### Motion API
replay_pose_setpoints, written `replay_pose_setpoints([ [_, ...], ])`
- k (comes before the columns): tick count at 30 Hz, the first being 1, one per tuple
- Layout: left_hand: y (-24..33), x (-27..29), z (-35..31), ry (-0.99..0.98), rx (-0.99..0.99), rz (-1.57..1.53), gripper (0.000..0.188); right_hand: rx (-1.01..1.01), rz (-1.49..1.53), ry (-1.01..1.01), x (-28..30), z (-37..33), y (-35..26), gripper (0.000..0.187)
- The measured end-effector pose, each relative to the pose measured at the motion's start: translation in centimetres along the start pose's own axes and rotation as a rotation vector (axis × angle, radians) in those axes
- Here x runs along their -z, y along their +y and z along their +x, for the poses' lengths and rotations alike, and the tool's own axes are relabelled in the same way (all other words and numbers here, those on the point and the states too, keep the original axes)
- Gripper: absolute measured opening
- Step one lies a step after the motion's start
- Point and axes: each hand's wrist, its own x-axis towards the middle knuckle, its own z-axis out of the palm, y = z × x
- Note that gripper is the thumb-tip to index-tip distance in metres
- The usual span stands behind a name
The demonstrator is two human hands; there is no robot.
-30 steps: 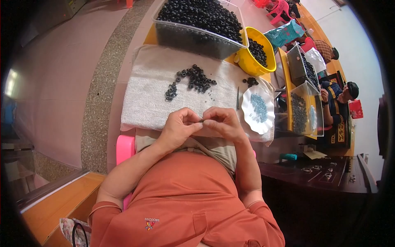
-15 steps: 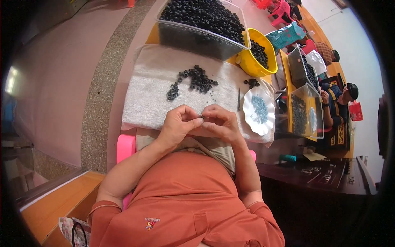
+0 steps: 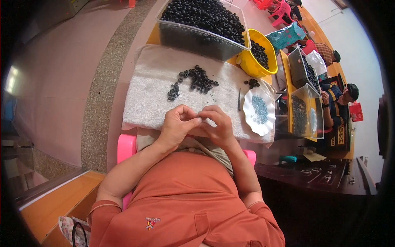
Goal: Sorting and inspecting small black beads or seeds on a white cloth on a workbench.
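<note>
Over the near edge of a white towel (image 3: 148, 101), my left hand (image 3: 176, 125) and my right hand (image 3: 219, 126) meet at the fingertips. Each is closed in a pinch, and whatever lies between the fingers is hidden. Beyond them on the towel is a loose heap of black ring-shaped pieces (image 3: 200, 81). To its left lies a smaller cluster of dark pieces (image 3: 173, 92). A few tiny bits (image 3: 212, 99) are scattered just past my right hand. Right of that hand, a thin dark tool (image 3: 239, 99) lies beside a white wavy-rimmed plate (image 3: 269, 126) holding small pale-blue pieces (image 3: 259, 109).
A clear bin (image 3: 193, 42) full of black rings stands at the back, with a yellow bucket (image 3: 245, 62) of similar pieces to its right. Several dark pieces (image 3: 252, 84) sit above the plate. Further right, a co-worker (image 3: 341, 99) sits near more clear bins (image 3: 302, 109).
My right hand has turned and shifted slightly left, its fingers bunching closer against my left fingertips. A dark speck visible between the fingers earlier is now hidden. The piles look unchanged.
</note>
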Motion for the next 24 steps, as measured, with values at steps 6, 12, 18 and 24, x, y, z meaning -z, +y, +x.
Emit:
replay_pose_setpoints([
  [6, 0.0, -0.2, -0.1, 0.031, 0.01, -0.004, 0.014, 0.002, -0.027, 0.019, -0.2, 0.0, -0.2, 0.031],
  [12, 0.3, -0.4, -0.2, 0.034, 0.007, -0.02, 0.015, -0.006, -0.011, 0.025, -0.2, 0.0, 0.2, 0.032],
  [18, 0.4, -0.4, -0.2, 0.037, 0.014, -0.028, 0.014, -0.004, 0.044, 0.006, -0.1, -0.1, 0.7, 0.031],
  [24, 0.0, -0.2, -0.1, 0.042, 0.006, -0.012, 0.014, -0.009, 0.039, 0.01, -0.3, -0.2, 0.8, 0.032],
])
